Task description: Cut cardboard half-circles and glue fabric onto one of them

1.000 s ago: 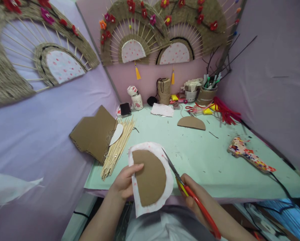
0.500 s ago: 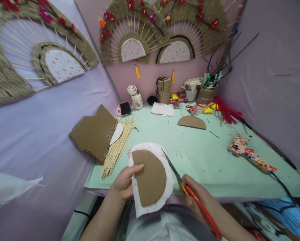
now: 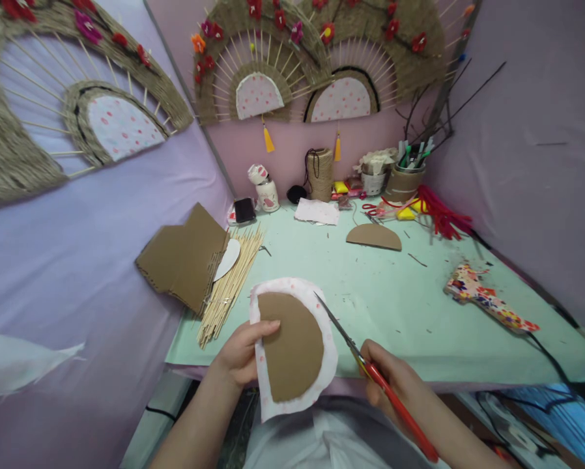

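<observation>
Near the table's front edge, my left hand (image 3: 246,352) pinches a half-round cardboard piece (image 3: 292,348) together with the white, pink-spotted fabric (image 3: 329,365) behind it. My thumb lies on the cardboard's straight side; the fingers behind are mostly hidden. The fabric sticks out as a border all round the cardboard. My right hand (image 3: 383,371) is closed round red-handled scissors (image 3: 395,404) with a little yellow at the handle. Their blades look nearly together, and the tip is at the fabric's upper right edge; whether it touches I cannot tell.
Bamboo sticks (image 3: 228,293) and cut cardboard (image 3: 185,254) lie at left. Behind are another half-round cardboard piece (image 3: 373,236), twine (image 3: 320,174) and red pipe cleaners (image 3: 443,212). A flower-patterned glue gun (image 3: 488,296) with a cord lies at right. Decorated fans (image 3: 258,65) hang on the wall.
The scissor blades have come closer together, and my right hand has shifted slightly to the right. The fabric and cardboard in my left hand have barely moved.
</observation>
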`<state>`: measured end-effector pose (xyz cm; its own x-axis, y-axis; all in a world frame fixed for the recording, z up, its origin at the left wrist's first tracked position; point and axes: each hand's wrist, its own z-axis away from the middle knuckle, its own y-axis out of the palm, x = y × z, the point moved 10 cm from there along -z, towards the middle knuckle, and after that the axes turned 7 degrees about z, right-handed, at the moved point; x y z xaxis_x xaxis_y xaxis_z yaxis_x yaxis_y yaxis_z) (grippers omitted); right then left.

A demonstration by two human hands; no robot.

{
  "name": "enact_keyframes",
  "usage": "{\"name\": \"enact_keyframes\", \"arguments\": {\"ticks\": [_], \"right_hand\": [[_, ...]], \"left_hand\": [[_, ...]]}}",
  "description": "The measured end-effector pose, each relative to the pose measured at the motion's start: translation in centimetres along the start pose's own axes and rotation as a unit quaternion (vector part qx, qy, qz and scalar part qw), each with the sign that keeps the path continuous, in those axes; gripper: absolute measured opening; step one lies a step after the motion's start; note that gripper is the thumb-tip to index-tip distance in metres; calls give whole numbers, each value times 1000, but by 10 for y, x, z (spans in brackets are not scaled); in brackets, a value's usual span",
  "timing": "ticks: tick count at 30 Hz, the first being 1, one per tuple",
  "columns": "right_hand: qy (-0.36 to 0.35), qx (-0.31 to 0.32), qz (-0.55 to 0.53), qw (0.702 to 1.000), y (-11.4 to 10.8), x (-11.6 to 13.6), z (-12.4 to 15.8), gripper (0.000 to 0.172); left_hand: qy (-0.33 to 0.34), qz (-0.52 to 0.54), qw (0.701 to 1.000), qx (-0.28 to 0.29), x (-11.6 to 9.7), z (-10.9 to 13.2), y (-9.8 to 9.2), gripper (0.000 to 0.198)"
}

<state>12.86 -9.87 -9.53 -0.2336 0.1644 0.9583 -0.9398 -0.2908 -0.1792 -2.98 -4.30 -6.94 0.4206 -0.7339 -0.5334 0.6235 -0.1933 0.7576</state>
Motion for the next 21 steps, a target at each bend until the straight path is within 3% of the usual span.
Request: {"name": "enact_keyframes", "arguments": {"ticks": [6, 12, 17, 21], "right_hand": [[33, -18, -29, 999, -2, 7, 4, 32], [-4, -20, 7, 1000, -7, 23, 5, 38], [-10, -10, 5, 1000, -5, 15, 4, 43], [19, 6, -2, 1000, -3, 1, 5, 35]], "left_hand": [[-12, -16, 1000, 1, 5, -1, 1, 24], [-14, -24, 1000, -2, 7, -2, 2, 24], [-22, -25, 999, -7, 7, -1, -1, 23], [-20, -20, 999, -23, 5, -2, -4, 23]]}}
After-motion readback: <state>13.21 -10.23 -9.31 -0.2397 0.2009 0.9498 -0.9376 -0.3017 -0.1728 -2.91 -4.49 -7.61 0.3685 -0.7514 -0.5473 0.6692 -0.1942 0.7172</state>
